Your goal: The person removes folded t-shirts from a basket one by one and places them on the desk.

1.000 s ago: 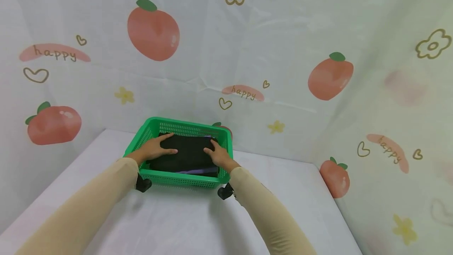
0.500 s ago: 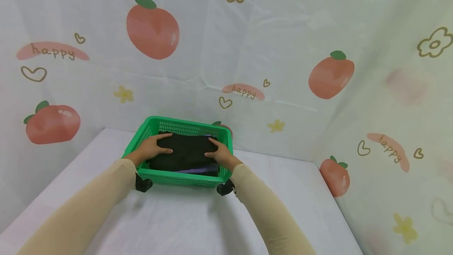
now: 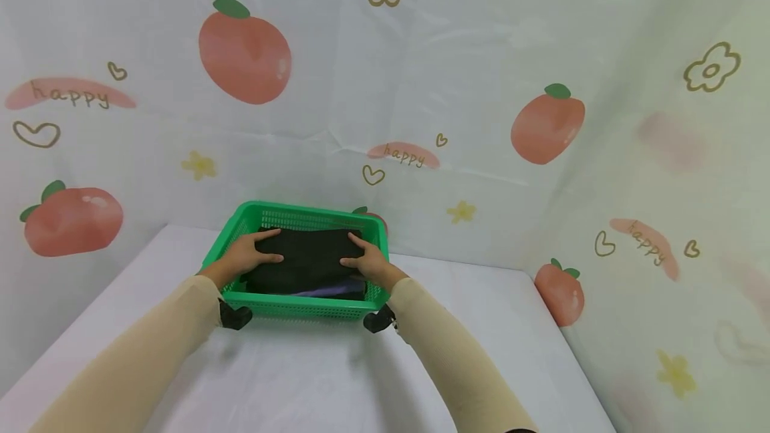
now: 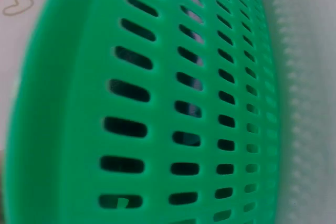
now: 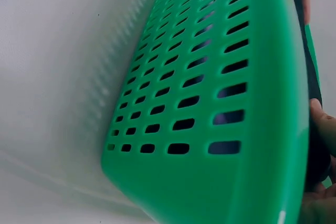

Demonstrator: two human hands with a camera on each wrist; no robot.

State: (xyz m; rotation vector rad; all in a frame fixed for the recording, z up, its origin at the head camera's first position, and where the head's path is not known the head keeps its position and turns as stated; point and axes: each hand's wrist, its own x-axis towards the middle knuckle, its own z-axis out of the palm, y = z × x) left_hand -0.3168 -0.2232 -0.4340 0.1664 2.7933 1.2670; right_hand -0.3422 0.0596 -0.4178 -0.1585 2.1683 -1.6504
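Cloth [image 3: 309, 256], black and folded, lies just left of centre in the lower half of the head view, with the peach-printed backdrop [image 3: 337, 85] filling the frame above it. Below that spreads the white table [image 3: 475, 326], and on it, at lower centre-left, stands the green basket [image 3: 301, 303] — the cloth lies inside, covering much of its width.

Left hand [image 3: 240, 254] and right hand [image 3: 373, 264] reach over the rim and touch the cloth's two ends, each thumb and forefinger spread wide on its upper face. Whether the hidden fingers hook round the ends I cannot tell. A purple layer [image 3: 331, 290] peeps out along the cloth's near edge.

Smallest are the black pieces [image 3: 234, 315] at the wrists, close by the basket's near corners; one could knock the rim if a wrist dropped, nudging the basket. Uneven pressure would probably ruck the cloth — and if the hands rose with fingertips dragging, the fold might open or the purple layer slide askew
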